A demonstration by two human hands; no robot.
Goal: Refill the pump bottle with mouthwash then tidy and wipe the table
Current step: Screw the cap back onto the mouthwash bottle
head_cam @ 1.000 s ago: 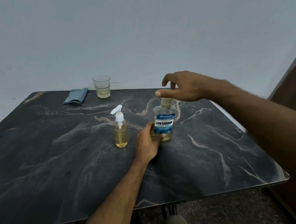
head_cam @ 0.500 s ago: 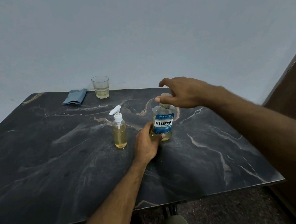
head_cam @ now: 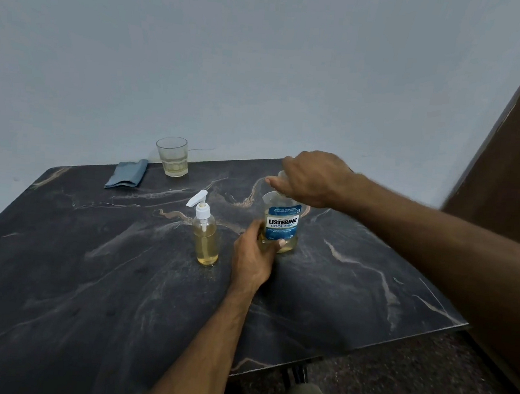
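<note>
Our left hand [head_cam: 253, 254] wraps the mouthwash [head_cam: 281, 221] base | right hand [head_cam: 314, 179] pinches its cap | pump bottle [head_cam: 206, 234] upright just beside | table [head_cam: 93, 277]

Both bare forearms reach forward, the left from below, the right from the right side and crossing higher. The left hand [head_cam: 253, 254] stands on its edge, thumb toward the viewer, fingers curled around the lower body of the clear, blue-labelled mouthwash bottle [head_cam: 281, 226]. The right hand [head_cam: 314, 179] arches palm-down directly above the left, fingers closed over the bottle's top, thumb pointing left.
</note>
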